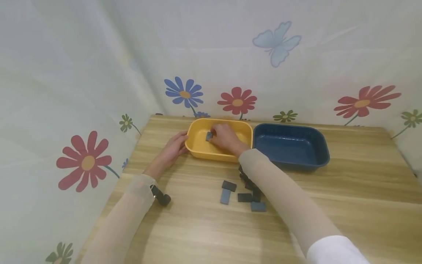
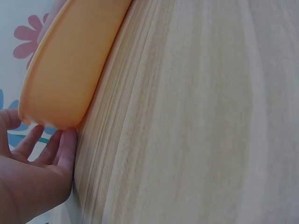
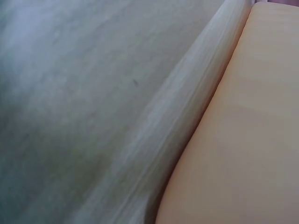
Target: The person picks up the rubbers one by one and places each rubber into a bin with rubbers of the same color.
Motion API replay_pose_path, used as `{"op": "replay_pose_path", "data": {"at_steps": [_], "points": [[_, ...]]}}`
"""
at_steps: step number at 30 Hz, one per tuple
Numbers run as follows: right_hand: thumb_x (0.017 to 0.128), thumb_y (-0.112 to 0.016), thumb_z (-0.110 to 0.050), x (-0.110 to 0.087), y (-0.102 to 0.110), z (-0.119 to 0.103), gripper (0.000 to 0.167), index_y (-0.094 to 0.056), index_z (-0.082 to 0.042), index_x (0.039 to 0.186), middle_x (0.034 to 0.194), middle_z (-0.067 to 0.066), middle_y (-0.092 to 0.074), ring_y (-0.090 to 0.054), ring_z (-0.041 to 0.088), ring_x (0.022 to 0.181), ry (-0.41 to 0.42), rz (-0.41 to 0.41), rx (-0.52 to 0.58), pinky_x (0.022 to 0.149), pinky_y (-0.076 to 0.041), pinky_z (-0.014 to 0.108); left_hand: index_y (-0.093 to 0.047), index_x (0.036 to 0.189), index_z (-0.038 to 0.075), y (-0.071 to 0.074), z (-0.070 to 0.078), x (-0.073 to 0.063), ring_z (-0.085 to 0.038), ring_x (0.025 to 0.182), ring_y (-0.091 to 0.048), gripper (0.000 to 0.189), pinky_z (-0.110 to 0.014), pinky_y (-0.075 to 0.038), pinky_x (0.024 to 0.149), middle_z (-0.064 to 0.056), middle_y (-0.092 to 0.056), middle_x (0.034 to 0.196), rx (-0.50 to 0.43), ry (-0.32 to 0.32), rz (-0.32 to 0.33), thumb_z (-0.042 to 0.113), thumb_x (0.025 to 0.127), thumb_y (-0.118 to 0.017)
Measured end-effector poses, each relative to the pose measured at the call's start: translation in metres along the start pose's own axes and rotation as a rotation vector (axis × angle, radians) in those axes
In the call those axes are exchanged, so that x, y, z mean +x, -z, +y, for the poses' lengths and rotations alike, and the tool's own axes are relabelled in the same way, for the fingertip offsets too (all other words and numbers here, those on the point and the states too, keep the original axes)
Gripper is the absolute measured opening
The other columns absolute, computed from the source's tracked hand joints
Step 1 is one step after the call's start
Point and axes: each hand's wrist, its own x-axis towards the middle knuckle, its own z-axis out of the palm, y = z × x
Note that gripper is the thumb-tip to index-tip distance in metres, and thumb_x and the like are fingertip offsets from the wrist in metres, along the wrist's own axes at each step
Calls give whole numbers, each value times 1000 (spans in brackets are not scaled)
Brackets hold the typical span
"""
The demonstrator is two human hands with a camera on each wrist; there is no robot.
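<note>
Now blue-grey tile [image 1: 208, 136] juts from pinching right fingers [image 1: 216, 129]; relaxed left fingers [image 2: 68, 145] touch yellow bin [image 1: 212, 156].

The yellow tub [image 1: 214, 157] and blue tub [image 1: 285, 145] look glossy plastic, the tabletop [image 1: 197, 227] wood-grained.
</note>
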Motion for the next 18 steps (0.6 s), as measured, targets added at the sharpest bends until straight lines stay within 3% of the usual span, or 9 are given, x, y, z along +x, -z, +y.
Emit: {"op": "replay_pose_path", "data": {"at_steps": [8,18], "points": [[94,-82,-21,2,4,-1,30,-72,-3,115,98,7,-68,-58,24,90,-21,-17,14,81,-52,36,-41,161,7,0,4,3,-29,147,-47,52,-42,-46,116,-12,-43,163,-4,-10,3,27,114,-46],[95,-82,-23,1,2,1,29,-72,-6,117,102,5,-68,-59,23,93,-45,-31,16,86,-54,35,-39,163,7,-1,1,2,-29,148,-46,53,-42,-46,117,-13,-42,164,-20,-20,-10,26,114,-47]]}}
